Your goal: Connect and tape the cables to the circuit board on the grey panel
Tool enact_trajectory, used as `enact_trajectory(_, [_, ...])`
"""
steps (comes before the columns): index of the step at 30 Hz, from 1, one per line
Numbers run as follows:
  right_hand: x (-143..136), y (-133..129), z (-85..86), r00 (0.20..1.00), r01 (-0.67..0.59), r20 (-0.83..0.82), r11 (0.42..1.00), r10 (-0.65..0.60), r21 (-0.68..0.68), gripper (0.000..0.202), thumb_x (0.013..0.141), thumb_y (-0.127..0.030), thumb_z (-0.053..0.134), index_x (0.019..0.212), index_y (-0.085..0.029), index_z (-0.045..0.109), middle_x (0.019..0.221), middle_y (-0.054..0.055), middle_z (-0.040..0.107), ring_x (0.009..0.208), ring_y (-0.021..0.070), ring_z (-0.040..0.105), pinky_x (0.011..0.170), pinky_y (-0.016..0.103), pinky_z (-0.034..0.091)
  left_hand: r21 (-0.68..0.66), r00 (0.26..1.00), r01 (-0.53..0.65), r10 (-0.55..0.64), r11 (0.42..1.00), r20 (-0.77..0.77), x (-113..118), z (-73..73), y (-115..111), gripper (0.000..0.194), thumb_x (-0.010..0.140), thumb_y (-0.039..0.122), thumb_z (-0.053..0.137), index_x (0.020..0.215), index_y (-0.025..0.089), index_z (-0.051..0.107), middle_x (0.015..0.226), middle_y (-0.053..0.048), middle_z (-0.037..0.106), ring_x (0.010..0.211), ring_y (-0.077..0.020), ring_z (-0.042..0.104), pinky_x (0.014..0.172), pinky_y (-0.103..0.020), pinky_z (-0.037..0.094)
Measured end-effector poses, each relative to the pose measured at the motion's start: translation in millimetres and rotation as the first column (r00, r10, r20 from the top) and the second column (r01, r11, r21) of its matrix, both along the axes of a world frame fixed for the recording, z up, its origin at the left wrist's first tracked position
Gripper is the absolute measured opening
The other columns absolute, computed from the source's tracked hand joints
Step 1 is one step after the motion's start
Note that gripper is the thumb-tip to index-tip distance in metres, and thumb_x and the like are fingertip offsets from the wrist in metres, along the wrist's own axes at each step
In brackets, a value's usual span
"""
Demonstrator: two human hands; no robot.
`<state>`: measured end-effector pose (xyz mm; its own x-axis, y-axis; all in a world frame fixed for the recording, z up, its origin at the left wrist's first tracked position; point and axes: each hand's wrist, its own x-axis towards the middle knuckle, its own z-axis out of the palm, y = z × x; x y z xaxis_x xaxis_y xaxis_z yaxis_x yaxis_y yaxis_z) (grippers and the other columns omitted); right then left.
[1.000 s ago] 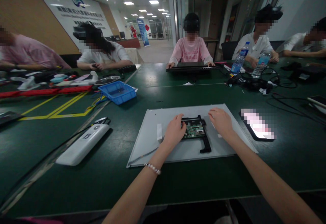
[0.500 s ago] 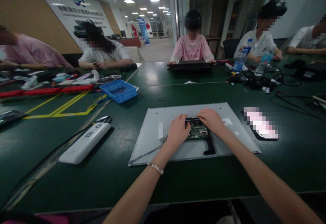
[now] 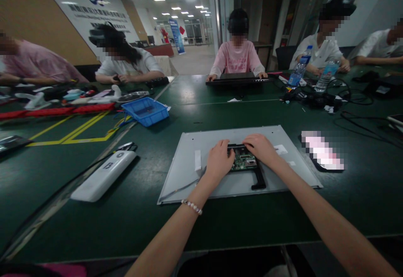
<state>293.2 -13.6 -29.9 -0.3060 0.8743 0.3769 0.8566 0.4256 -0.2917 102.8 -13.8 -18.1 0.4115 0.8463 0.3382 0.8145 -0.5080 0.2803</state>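
Observation:
A grey flat panel [image 3: 185, 176] lies on the green table in front of me. On its middle rests a green circuit board [image 3: 244, 162] in a black frame [image 3: 259, 179], whose arm reaches toward me at the right. My left hand [image 3: 220, 159] is closed on the left side of the black frame, its thumb over the board's edge. At the frame's far right corner my right hand [image 3: 260, 147] grips with bent fingers. The fingertips of both hands are partly hidden behind the frame. A thin grey cable [image 3: 179, 192] runs across the panel under my left wrist.
Left of the panel lies a white power bank [image 3: 103, 176] with a black cable; a blue tray [image 3: 146, 112] sits farther back. A phone [image 3: 323, 151] lies to the right. Bottles [image 3: 300, 67] and black cables [image 3: 315, 98] stand beyond. Several people sit around the table.
Both hands stay at the black frame with hardly any movement. The whole view has shifted very slightly.

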Motion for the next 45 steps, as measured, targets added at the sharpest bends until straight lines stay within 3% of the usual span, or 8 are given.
enact_trajectory(12, [1.7,1.0,-6.7,0.990,0.003,-0.139,0.995,-0.017,-0.097,0.032,0.080,-0.005,0.043,0.097,-0.016,0.068,0.102,0.007,0.068,0.097,0.0163,0.060,0.091,0.028,0.042,-0.027,1.000,-0.015,0.015,1.000,-0.016,-1.0,0.9,0.5,0.029,0.088,0.024,0.044,0.116,0.018,0.048,0.113,-0.009,0.057,0.104,-0.0220,0.055,0.089,-0.033,0.041])
enact_trajectory(19, [-0.5,-6.3,1.0,0.995,-0.019,0.096,0.999,0.023,-0.045,0.037,0.078,0.000,0.042,0.103,-0.015,0.066,0.107,0.009,0.066,0.103,0.0189,0.056,0.096,0.034,0.036,0.019,0.998,-0.040,0.041,0.999,-0.046,-1.4,1.5,1.6,0.026,0.088,0.024,0.044,0.112,0.018,0.049,0.106,-0.008,0.059,0.099,-0.0212,0.055,0.087,-0.032,0.042])
enact_trajectory(22, [-1.4,-8.6,4.6,0.992,-0.017,0.123,0.999,0.021,-0.038,0.034,0.080,-0.003,0.044,0.102,-0.016,0.066,0.105,0.009,0.067,0.102,0.0192,0.057,0.096,0.034,0.036,0.020,0.997,-0.049,0.050,0.999,-0.060,-1.0,1.9,1.0,0.025,0.088,0.025,0.043,0.111,0.018,0.050,0.107,-0.008,0.058,0.099,-0.0214,0.055,0.089,-0.033,0.041])
enact_trajectory(32, [-1.7,-7.7,0.3,1.000,0.014,-0.024,1.000,-0.015,-0.027,0.032,0.082,-0.006,0.044,0.101,-0.017,0.067,0.102,0.008,0.068,0.100,0.0192,0.058,0.094,0.034,0.039,0.011,0.998,-0.041,0.041,0.999,-0.046,-1.6,3.4,0.9,0.028,0.088,0.026,0.044,0.115,0.018,0.049,0.110,-0.009,0.058,0.103,-0.0224,0.054,0.090,-0.035,0.041])
enact_trajectory(39, [24.2,-16.7,14.3,0.970,0.177,-0.164,0.983,-0.181,-0.043,0.032,0.083,-0.011,0.042,0.103,-0.017,0.066,0.108,0.007,0.067,0.102,0.0188,0.059,0.095,0.033,0.040,0.005,0.997,-0.049,0.049,0.999,-0.056,-0.9,6.4,0.1,0.029,0.089,0.027,0.043,0.116,0.017,0.049,0.110,-0.010,0.058,0.103,-0.0231,0.054,0.090,-0.035,0.041])
enact_trajectory(45, [79.1,-31.1,14.0,0.909,0.368,-0.071,0.871,-0.411,-0.326,0.031,0.076,-0.024,0.056,0.103,-0.014,0.066,0.104,0.011,0.067,0.093,0.0221,0.062,0.083,0.033,0.046,0.018,0.999,-0.030,0.031,0.999,-0.043,-1.7,4.5,1.0,0.028,0.090,0.026,0.042,0.116,0.016,0.048,0.111,-0.010,0.057,0.103,-0.0225,0.054,0.089,-0.034,0.041])
